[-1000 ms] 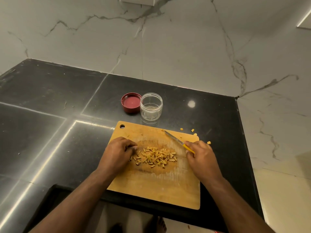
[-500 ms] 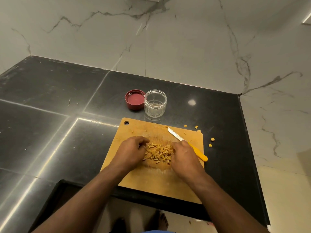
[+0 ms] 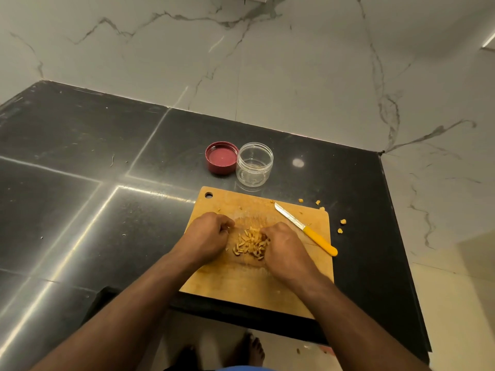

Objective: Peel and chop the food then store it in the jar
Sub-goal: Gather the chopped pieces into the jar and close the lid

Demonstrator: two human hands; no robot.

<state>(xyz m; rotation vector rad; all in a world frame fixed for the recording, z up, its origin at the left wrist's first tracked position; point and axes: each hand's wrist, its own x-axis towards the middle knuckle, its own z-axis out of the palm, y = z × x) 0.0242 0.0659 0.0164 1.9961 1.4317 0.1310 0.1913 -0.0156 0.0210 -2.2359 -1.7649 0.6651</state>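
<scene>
Setting: we see a black polished desk [image 3: 80, 162] in a corner of white marbled wall, with a wooden cutting board [image 3: 257, 287] at its front edge.
Food: a small heap of chopped pieces [image 3: 250, 243] lies in the middle of the board, between our two hands.
Jar: the clear jar [image 3: 255, 164] stands open and looks empty just behind the board, touching or nearly touching its red lid [image 3: 221, 157], which lies upside down.
Knife: the yellow-handled knife [image 3: 305, 228] rests on the board's right side, held by no one.
Strays: a few loose bits [image 3: 340, 226] sit on the desk past the board's right edge.
Risk: we judge that scooping such small pieces by hand may drop some on the way to the narrow jar mouth; the right wrist is also near the blade.
Left hand: the left hand [image 3: 209, 235] lies knuckles-up at the heap's left edge, fingers curled inward; whether its grip has closed on any pieces we cannot tell.
Right hand: the right hand [image 3: 285, 249] mirrors it on the heap's right side, fingers curled into the pieces, its grip equally hidden.
</scene>
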